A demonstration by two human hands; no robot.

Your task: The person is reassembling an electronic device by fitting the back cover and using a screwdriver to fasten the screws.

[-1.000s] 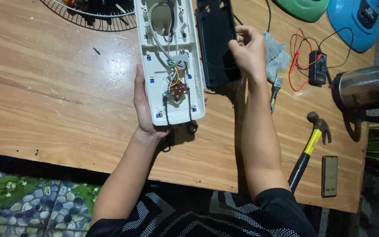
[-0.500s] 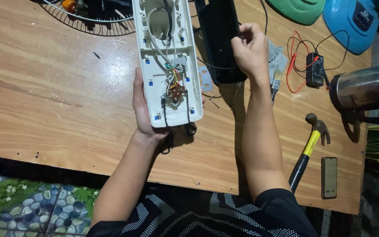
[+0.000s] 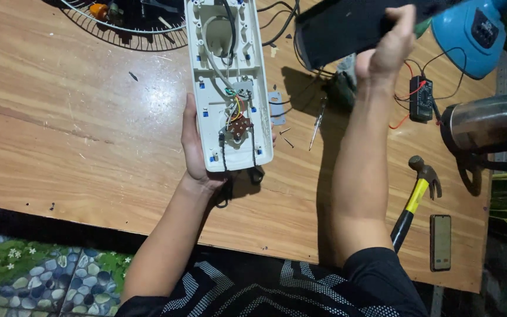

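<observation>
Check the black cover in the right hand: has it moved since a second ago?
Yes. The right hand has swung the black cover up and rightward, away from the white housing, toward the blue base.

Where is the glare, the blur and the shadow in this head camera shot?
Head view: glare sits on the wooden table left of the white housing; the black cover in the right hand is motion-blurred; hard shadows fall beneath the cover and along the right forearm; the right edge goes dark.
</observation>
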